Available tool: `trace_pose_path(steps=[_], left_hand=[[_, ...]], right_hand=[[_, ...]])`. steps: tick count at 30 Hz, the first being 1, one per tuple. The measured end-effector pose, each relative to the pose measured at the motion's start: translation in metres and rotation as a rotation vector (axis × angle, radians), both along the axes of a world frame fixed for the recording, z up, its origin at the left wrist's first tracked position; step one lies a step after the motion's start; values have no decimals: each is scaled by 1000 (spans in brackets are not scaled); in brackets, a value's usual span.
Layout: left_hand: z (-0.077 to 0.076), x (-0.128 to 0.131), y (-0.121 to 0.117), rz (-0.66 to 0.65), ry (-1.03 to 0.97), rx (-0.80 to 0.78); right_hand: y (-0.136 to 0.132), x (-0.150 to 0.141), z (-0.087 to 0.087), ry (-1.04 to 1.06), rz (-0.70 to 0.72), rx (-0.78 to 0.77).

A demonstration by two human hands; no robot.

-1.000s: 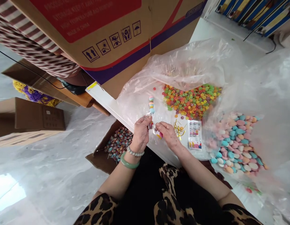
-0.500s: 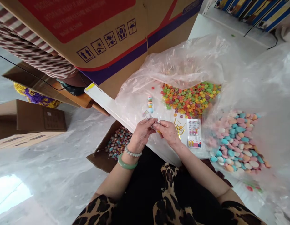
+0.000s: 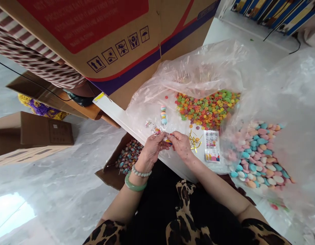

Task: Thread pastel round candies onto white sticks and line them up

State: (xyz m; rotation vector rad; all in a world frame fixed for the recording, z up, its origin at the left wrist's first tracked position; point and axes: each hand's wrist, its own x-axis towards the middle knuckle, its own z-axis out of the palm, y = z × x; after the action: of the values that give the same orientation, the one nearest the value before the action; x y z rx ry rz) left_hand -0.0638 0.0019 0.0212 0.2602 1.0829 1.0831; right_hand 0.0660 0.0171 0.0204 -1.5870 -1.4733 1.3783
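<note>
My left hand (image 3: 151,149), with a beaded bracelet and a green bangle at its wrist, is closed on a small clear printed wrapper (image 3: 155,129). Fingers of my right hand (image 3: 182,145) pinch the same wrapper at its colourful end, and the fingertips of both hands nearly meet. Just beyond them, a candy skewer (image 3: 163,115) of pastel pieces lies on the plastic sheet, its stick pointing toward me. Gold twist ties (image 3: 195,142) are scattered right of my right hand. Beside them lies a stack of printed wrappers (image 3: 212,145). Whatever is inside the held wrapper is hidden.
Ring-shaped gummies (image 3: 205,109) and pastel marshmallows (image 3: 261,156) are heaped on the plastic sheet (image 3: 147,102). A large carton (image 3: 132,75) stands at the back left. Below the table edge, an open box (image 3: 129,156) holds wrapped candies. A person's striped sleeve (image 3: 40,51) shows at upper left.
The wrapper now extends farther left past my left fingers, and its coloured end shows between my hands. My left hand has shifted slightly left. The skewer stays where it was.
</note>
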Motion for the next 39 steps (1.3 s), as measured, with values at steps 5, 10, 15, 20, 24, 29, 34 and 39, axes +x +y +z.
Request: trace_pose_path(steps=[5, 10, 15, 20, 24, 29, 34, 39], left_hand=[[1, -10, -3, 20, -45, 46], [-7, -26, 1, 118, -24, 35], [-10, -39, 6, 400, -16, 17], [-6, -43, 9, 397, -73, 7], [0, -45, 15, 513, -123, -73], [5, -41, 21, 549, -203, -146], [7, -25, 25, 532, -276, -161], [17, -7, 26, 463, -289, -187]], right_hand=[[2, 0, 0, -34, 67, 58], [9, -1, 6, 119, 171, -14], [25, -17, 2, -524, 141, 224], [47, -27, -22, -843, 218, 200], [50, -1, -25, -506, 32, 128], [13, 50, -3, 122, -40, -13], [-30, 79, 17, 205, -47, 61], [-39, 85, 21, 139, -22, 164]])
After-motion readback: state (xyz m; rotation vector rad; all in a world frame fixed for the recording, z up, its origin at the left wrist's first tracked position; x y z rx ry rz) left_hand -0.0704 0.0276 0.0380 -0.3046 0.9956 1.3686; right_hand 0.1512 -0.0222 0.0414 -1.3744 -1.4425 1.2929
